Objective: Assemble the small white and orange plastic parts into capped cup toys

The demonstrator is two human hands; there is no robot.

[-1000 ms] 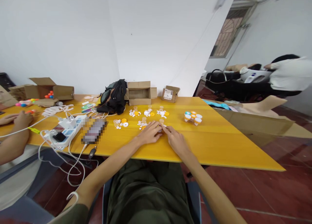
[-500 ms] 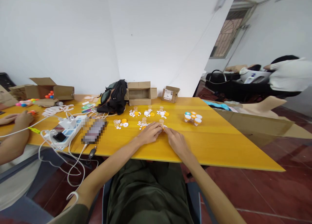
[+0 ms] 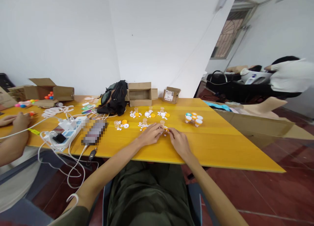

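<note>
— Left hand (image 3: 152, 134): what is recorded?

— It is placed low over the yellow table (image 3: 225, 150), back turned up, fingers bent inward at a cluster of small parts. Whether anything is gripped cannot be told; the fingertips are partly hidden.

— And the right hand (image 3: 180, 142)?

— It is set opposite, its fingertips at an orange piece (image 3: 166, 129). Whether a pinch is made cannot be told at this size.

— Where is the orange piece located?

— Between the two hands, just in front of a clear cup (image 3: 162, 122). One white piece (image 3: 165, 135) is seen nearer the table's front edge.

— Surroundings?

— Small parts are also spread in groups to the left and behind. Lidded jars (image 3: 194, 119) are clustered to the right, apart from both hands. An open cardboard box (image 3: 140, 103) and a black bag (image 3: 116, 101) are stood near the wall (image 3: 157, 39).
</note>
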